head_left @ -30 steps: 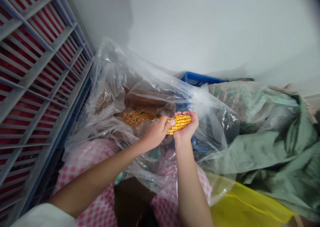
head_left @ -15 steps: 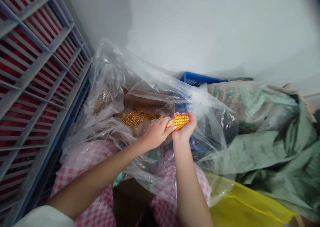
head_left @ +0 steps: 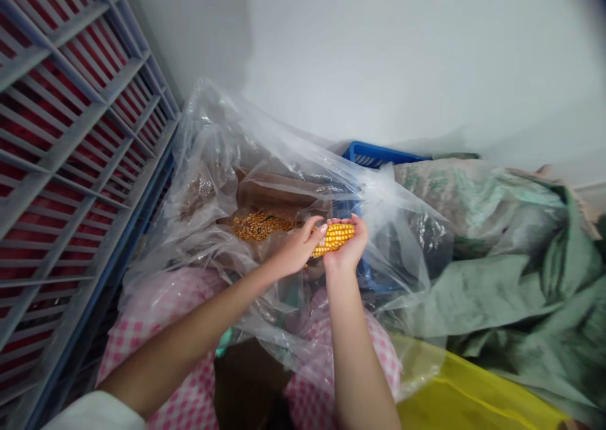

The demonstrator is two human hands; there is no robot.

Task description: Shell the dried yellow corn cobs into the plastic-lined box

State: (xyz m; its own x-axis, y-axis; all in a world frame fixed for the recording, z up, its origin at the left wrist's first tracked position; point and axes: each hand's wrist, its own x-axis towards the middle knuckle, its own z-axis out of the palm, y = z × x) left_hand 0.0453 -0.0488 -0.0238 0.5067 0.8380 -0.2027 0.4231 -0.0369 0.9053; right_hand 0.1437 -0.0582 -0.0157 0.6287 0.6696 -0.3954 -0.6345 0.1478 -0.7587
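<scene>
The right hand (head_left: 349, 248) is clamped around the corn cob (head_left: 334, 239), which lies across its palm above the clear plastic bag (head_left: 213, 120), to the right of the loose kernels (head_left: 258, 226). Half a second ago a pale, stripped patch showed; now yellow rows face up. The left hand (head_left: 293, 251) has its thumb raised to the cob's upper edge, though whether its fingers grip I cannot tell.

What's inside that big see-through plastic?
Loose corn kernels lie in the clear plastic. Its folds and the left hand cover part of the inside, so how deep they go can't be seen.
</scene>
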